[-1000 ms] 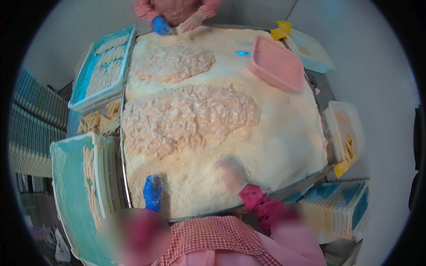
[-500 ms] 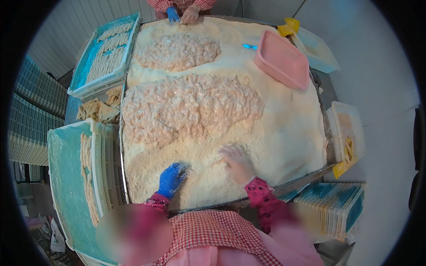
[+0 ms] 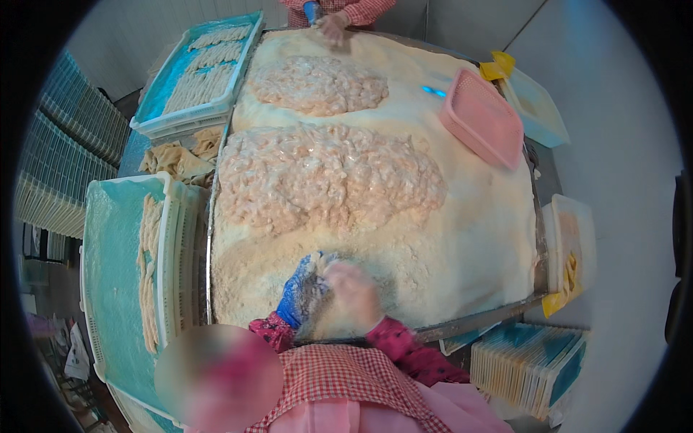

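My left hand [image 3: 303, 290], in a blue glove caked with pale powder, is curled closed above the near part of the powder bed [image 3: 476, 245]. What its fingers hold is hidden; a small pale bit shows at their tips. Right against it is my right hand [image 3: 352, 289], its fingers smeared by motion, so its grip is unclear. Beyond both hands lies a large heap of wet, pinkish raw meat pieces [image 3: 325, 173], partly dusted with powder. A smaller heap of meat pieces [image 3: 317, 85] sits farther back.
Left stands a blue-lined tray [image 3: 115, 274] with coated strips [image 3: 149, 274]; another tray [image 3: 242, 72] of strips is behind it. A pink basket [image 3: 484, 119] rests on the powder at far right. Across the table are a co-worker's hands [image 3: 332, 27]. Stacked trays [image 3: 530, 361] stand low right.
My right hand has moved left, meeting my left hand, which has lifted and shifted slightly right. The whole view has shifted a little. The co-worker's hands have also moved.
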Demonstrator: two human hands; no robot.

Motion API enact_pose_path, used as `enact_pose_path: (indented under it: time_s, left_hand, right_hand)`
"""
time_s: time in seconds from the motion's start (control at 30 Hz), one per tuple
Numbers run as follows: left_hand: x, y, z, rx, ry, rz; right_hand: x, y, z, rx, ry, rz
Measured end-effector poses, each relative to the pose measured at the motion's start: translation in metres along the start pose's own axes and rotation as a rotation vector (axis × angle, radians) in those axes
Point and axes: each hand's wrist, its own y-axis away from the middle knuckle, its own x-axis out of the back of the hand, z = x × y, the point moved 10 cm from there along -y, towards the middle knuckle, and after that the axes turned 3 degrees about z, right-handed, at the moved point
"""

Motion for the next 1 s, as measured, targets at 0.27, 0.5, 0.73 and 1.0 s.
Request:
enact_pose_path:
  time_s: [0.27, 0.5, 0.73, 1.0]
  left_hand:
    - [-0.093, 0.025, 0.009, -0.708, 0.666, -0.546]
    - [-0.102, 0.045, 0.021, -0.847, 0.198, -0.456]
    - [-0.059, 0.021, -0.008, -0.002, 0.779, -0.53]
    - [0.037, 0.052, 0.087, -0.142, 0.153, 0.043]
  right_hand:
    - [-0.009, -0.026, -0.021, 0.052, 0.121, 0.018]
    - [-0.034, -0.005, -0.037, 0.276, 0.092, -0.022]
    - [-0.039, -0.024, -0.046, 0.193, -0.239, -0.067]
    - [-0.063, 0.032, 0.043, 0.028, 0.056, -0.525]
